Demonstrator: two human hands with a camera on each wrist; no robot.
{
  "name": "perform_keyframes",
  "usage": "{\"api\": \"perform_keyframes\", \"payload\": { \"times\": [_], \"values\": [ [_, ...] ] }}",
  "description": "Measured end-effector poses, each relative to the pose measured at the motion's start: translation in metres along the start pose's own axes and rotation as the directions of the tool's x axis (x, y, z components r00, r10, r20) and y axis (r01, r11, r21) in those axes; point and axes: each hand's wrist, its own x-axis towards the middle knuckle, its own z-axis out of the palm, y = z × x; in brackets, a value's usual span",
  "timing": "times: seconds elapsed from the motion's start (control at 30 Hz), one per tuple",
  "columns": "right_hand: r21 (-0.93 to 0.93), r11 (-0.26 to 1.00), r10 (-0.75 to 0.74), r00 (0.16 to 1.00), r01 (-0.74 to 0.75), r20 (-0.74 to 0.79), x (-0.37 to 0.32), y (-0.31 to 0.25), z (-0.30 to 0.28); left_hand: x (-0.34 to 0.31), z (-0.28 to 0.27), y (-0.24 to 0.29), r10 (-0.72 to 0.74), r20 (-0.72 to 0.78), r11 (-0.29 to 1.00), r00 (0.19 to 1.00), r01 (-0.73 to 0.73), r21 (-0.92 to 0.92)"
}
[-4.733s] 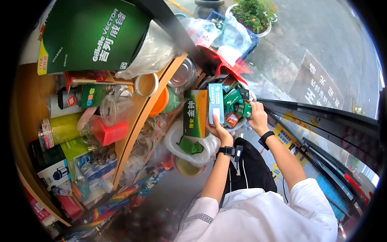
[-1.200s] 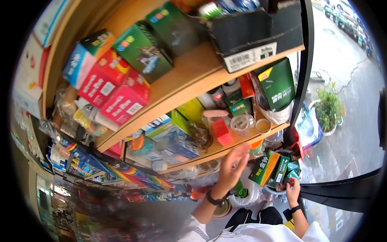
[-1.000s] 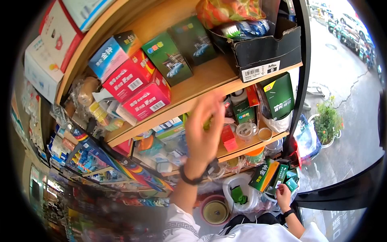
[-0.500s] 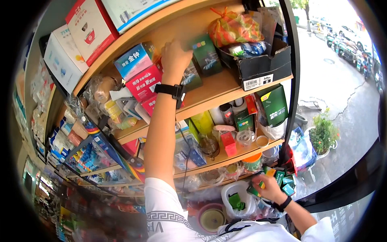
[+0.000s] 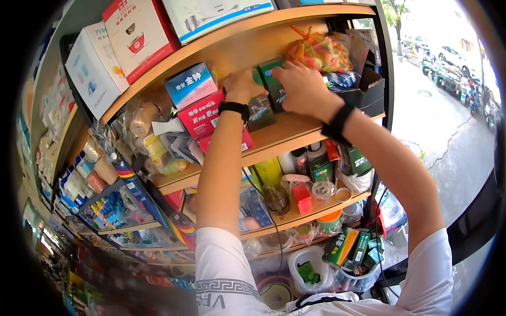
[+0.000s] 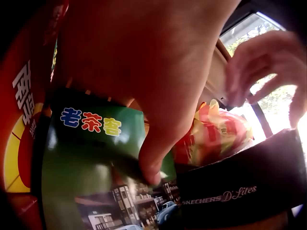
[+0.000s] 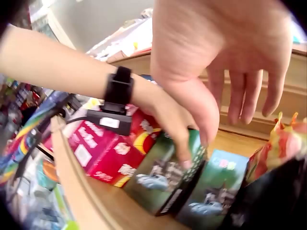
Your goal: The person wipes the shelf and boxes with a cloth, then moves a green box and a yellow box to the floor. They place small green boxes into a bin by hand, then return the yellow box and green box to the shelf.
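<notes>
Two green boxes with a car picture stand side by side on the shelf. My left hand (image 5: 243,87) grips the left green box (image 6: 96,158) from above, its thumb on the printed face and its other fingers hidden behind the top. Beside it, my right hand (image 5: 308,92) reaches over the right green box (image 7: 213,189), its fingers pointing down and holding nothing in the right wrist view. Touching the left box's other side are red boxes (image 5: 197,116), with a blue-and-pink box (image 5: 191,84) on top.
A black shoebox (image 6: 240,194) with an orange-and-yellow bag (image 5: 321,50) stands at the shelf's right. Jars and a red box (image 5: 302,197) fill the shelf (image 5: 316,208) below. Several small boxes lie in a tub (image 5: 363,282) on the floor. Large cartons (image 5: 139,39) stand above.
Both hands were at the tub of small boxes. My left hand rose to the shelf and took hold of the left green box; my right hand followed, leaving the tub.
</notes>
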Motion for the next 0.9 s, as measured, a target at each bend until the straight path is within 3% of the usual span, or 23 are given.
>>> {"api": "perform_keyframes", "payload": {
  "times": [0.07, 0.13, 0.17, 0.23, 0.3, 0.37, 0.43, 0.5, 0.57, 0.6, 0.67, 0.77, 0.8, 0.83, 0.9],
  "values": [
    [-0.03, 0.998, -0.052, 0.999, 0.052, -0.01, 0.037, 0.005, 0.005, 0.003, -0.001, -0.001, -0.025, 0.04, 1.0, 0.999, 0.025, 0.006],
    [-0.084, 0.995, 0.075, 0.978, -0.06, 0.192, 0.066, 0.004, 0.009, 0.001, 0.006, -0.001, 0.026, -0.05, 1.0, 0.998, -0.026, 0.013],
    [-0.082, 0.994, 0.082, 0.979, -0.067, 0.188, 0.079, 0.012, 0.018, 0.0, 0.01, -0.002, 0.065, -0.128, 0.998, 0.99, -0.064, 0.011],
    [-0.164, 0.986, 0.043, 0.974, -0.006, 0.221, 0.1, 0.027, 0.052, -0.001, 0.012, -0.007, 0.056, -0.076, 0.998, 0.996, -0.058, -0.029],
    [-0.189, 0.982, 0.029, 0.964, 0.022, 0.263, 0.113, 0.043, 0.074, -0.009, 0.009, -0.004, 0.127, -0.191, 0.991, 0.973, -0.118, 0.06],
    [-0.191, 0.979, -0.019, 0.963, 0.073, 0.27, 0.12, 0.053, 0.087, -0.016, 0.005, 0.004, 0.095, -0.16, 0.993, 0.983, -0.083, 0.085],
    [-0.163, 0.983, -0.029, 0.949, 0.084, 0.315, 0.127, 0.058, 0.099, -0.025, 0.008, 0.005, 0.145, -0.302, 0.986, 0.942, -0.113, 0.121],
    [-0.25, 0.968, 0.051, 0.945, 0.033, 0.322, 0.123, 0.052, 0.105, -0.034, 0.006, 0.002, 0.159, -0.332, 0.985, 0.93, -0.129, 0.111],
    [-0.304, 0.952, 0.055, 0.948, 0.046, 0.313, 0.123, 0.048, 0.116, -0.045, -0.006, -0.001, 0.233, -0.364, 0.97, 0.902, -0.243, 0.019],
    [-0.371, 0.926, 0.03, 0.971, 0.063, 0.239, 0.127, 0.052, 0.129, -0.052, -0.018, 0.003, 0.212, -0.266, 0.973, 0.941, -0.229, -0.034],
    [-0.489, 0.871, -0.021, 0.997, 0.057, 0.078, 0.136, 0.063, 0.156, -0.065, -0.02, 0.008, 0.231, -0.275, 0.964, 0.933, -0.258, -0.068],
    [-0.474, 0.881, -0.024, 1.0, 0.012, -0.019, 0.135, 0.058, 0.153, -0.088, -0.019, 0.013, 0.235, -0.24, 0.956, 0.942, -0.269, -0.119],
    [-0.531, 0.847, -0.041, 0.999, 0.031, -0.008, 0.135, 0.059, 0.151, -0.096, -0.022, 0.012, 0.252, -0.272, 0.944, 0.929, -0.298, -0.14],
    [-0.505, 0.86, -0.144, 0.984, 0.072, -0.104, 0.13, 0.065, 0.153, -0.102, -0.019, 0.009, 0.265, -0.304, 0.932, 0.915, -0.323, -0.162],
    [-0.556, 0.831, -0.167, 0.968, 0.035, -0.189, 0.163, 0.109, 0.174, -0.111, -0.011, 0.003, 0.265, -0.491, 0.921, 0.83, -0.369, -0.127]
  ]
}}
